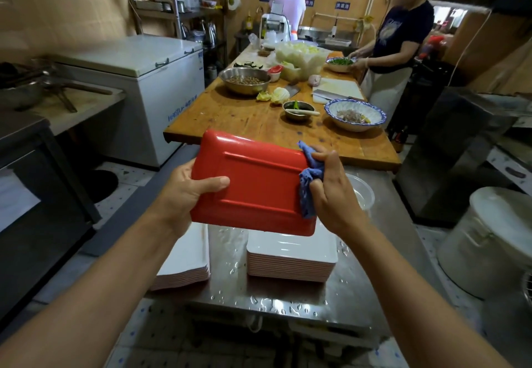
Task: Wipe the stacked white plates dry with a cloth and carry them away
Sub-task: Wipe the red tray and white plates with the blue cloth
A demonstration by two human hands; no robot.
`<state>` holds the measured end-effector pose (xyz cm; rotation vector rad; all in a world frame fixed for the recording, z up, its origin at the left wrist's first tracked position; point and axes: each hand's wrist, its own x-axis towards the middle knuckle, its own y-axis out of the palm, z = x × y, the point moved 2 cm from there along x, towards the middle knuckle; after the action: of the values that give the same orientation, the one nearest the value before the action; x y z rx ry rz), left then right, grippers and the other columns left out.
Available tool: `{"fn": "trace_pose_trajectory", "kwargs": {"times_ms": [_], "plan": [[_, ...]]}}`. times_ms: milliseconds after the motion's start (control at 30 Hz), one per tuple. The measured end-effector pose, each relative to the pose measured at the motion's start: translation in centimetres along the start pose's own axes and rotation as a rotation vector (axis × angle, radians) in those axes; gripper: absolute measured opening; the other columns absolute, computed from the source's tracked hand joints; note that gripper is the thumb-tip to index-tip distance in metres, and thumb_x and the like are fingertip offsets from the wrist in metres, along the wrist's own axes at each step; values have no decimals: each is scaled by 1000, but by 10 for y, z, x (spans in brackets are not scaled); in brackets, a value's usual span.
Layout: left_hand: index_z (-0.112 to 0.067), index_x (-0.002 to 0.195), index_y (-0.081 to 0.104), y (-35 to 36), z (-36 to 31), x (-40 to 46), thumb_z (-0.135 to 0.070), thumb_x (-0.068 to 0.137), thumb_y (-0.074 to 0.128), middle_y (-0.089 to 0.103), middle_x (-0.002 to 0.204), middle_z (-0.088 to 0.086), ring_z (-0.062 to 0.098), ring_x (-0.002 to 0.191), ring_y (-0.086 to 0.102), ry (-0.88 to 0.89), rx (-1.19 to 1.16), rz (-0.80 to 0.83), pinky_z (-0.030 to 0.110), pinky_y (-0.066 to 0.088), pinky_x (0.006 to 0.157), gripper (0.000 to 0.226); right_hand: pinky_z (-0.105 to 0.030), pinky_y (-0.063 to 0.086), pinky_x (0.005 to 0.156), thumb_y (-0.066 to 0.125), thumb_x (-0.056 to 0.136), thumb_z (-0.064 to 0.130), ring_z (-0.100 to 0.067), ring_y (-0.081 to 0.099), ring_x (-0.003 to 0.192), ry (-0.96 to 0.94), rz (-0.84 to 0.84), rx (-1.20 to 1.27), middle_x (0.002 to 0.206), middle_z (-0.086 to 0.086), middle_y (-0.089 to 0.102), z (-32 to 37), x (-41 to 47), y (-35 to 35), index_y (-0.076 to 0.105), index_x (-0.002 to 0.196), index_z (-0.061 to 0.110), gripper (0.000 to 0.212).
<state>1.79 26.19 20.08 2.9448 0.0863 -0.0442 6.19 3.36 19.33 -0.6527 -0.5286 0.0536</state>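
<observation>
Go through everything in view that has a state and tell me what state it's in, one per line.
Red plate: held up, underside toward the camera.
Left hand: grips the plate's left edge.
Right hand: holds the cloth against the plate's right edge.
Cloth: bunched.
Left stack: on the steel table.
Right stack: top plate wet.
Steel table: beaded with water.
Freezer: lid shut.

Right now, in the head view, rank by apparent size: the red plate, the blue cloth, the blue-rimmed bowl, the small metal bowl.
1. red plate, though nearness to the camera inflates it
2. blue-rimmed bowl
3. blue cloth, partly hidden by the right hand
4. small metal bowl
</observation>
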Motion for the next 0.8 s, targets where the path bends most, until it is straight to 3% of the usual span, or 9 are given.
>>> {"fn": "trace_pose_trajectory", "kwargs": {"times_ms": [67,133,200,267,433,533,600,700,800], "plan": [[-10,118,57,-1,3,4,-7,64,65,65,109,16,31,92,65,-33,-62,-25,39,58,71,55,-19,28,108,36,80,7,-9,31,134,-39,9,47,149,2,26,0,-7,4,35,132,5,52],[-10,119,57,-3,8,9,-5,69,64,66,106,14,29,90,65,-72,-127,-67,40,59,72,51,-24,22,115,38,82,5,-8,21,141,-83,16,53,153,4,16,-3,-17,9,32,137,4,56],[-13,118,59,-6,13,14,-4,78,62,68,104,12,29,90,67,-112,-168,-112,42,58,73,41,-36,25,116,41,84,4,-13,21,143,-123,17,58,154,1,15,-8,-28,12,31,139,4,56],[-17,105,64,-7,17,19,-7,81,62,73,87,5,22,75,71,-148,-203,-148,38,59,61,26,-45,27,115,45,85,2,-17,22,143,-150,1,45,156,-3,17,-11,-36,15,32,140,4,56],[-17,89,64,1,20,22,-13,83,65,73,68,4,19,58,70,-251,-295,-199,35,54,43,7,-50,23,115,51,81,1,-25,20,144,-156,-109,-63,152,-7,21,-13,-44,31,35,139,1,60],[-16,93,63,8,21,22,-18,85,64,73,71,7,24,63,70,-305,-336,-222,39,53,51,9,-48,17,116,48,90,14,-26,20,142,-276,-121,-160,150,-11,27,3,-44,48,40,136,-1,49],[-12,108,61,14,21,21,-24,88,62,71,87,12,28,76,67,-323,-375,-226,45,50,59,23,-48,15,115,42,93,24,-26,20,142,-314,-104,-156,149,-13,29,18,-43,63,39,135,1,49],[-10,118,57,19,20,20,-29,91,57,66,95,15,28,80,64,-326,-454,-237,43,49,61,33,-43,10,117,42,89,21,-25,18,142,-352,-64,-121,150,-12,27,36,-42,84,35,137,4,51],[-9,112,59,17,20,18,-30,93,53,67,92,14,25,77,65,-283,-475,-253,40,54,62,29,-38,7,119,49,84,13,-23,17,143,-343,-17,-73,151,-9,25,47,-40,98,37,139,2,57]]}}
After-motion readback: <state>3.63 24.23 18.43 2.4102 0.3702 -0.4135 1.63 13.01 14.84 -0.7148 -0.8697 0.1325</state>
